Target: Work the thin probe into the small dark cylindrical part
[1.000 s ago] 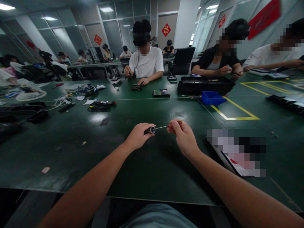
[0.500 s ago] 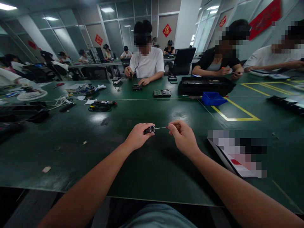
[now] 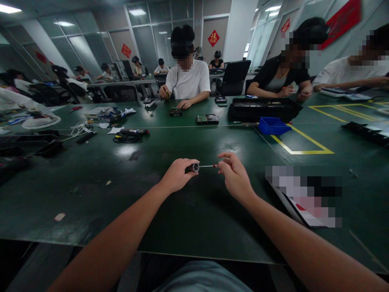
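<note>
My left hand point(image 3: 176, 174) holds a dark cylindrical part point(image 3: 195, 167) with a round, light-rimmed end, between thumb and fingers. From the right, a screwdriver point(image 3: 207, 166) with a thin metal shaft points level at that round end; its tip seems to meet the part. Thumb and fingers of my right hand point(image 3: 236, 175) are on the red handle, most of which they hide. One or more fingers of this hand are lifted off the handle. Both hands are above the green table point(image 3: 182, 219).
A pixelated flat item point(image 3: 304, 198) lies right of my right forearm. Further back are a blue bin point(image 3: 274, 125), a long black tray point(image 3: 264, 109), a circuit-board device point(image 3: 207, 119) and a coiled black cable point(image 3: 129, 136). People sit across the table.
The fingers of my right hand have loosened and lifted on the screwdriver handle. The dark part and the shaft have shifted very slightly. Across the table, the person at the right has moved their head and hands.
</note>
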The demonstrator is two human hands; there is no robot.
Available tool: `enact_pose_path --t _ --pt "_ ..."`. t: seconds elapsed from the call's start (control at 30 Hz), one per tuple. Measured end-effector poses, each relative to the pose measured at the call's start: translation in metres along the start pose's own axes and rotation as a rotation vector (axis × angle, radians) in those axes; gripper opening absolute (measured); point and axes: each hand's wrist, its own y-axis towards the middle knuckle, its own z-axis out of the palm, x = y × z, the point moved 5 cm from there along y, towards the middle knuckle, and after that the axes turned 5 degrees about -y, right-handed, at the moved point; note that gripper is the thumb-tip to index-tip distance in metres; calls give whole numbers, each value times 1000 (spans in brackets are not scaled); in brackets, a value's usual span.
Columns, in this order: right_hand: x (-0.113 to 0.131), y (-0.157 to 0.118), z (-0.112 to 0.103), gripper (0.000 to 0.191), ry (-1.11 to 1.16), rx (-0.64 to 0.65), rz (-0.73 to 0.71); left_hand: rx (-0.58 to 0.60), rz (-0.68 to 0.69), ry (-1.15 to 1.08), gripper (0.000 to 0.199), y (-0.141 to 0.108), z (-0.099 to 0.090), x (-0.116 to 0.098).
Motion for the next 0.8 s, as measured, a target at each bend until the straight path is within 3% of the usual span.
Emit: enact_pose_path --t 0.17,0.3,0.37,0.47,0.6,0.8 --pt "4 0 2 14 31 33 -23 -10 -11 4 33 0 0 2" --pt "8 0 2 30 -53 49 -15 -12 -8 -3 32 1 1 4" --pt "6 0 2 26 -36 23 7 -8 -4 -8 33 0 1 4" --pt "0 3 2 19 122 -19 46 -10 -22 -17 33 0 0 4" --pt "-10 5 7 25 391 -26 143 -35 -33 -38 36 0 0 6" --pt "-18 8 12 32 603 -46 268 -49 86 -7 37 5 -4 2"
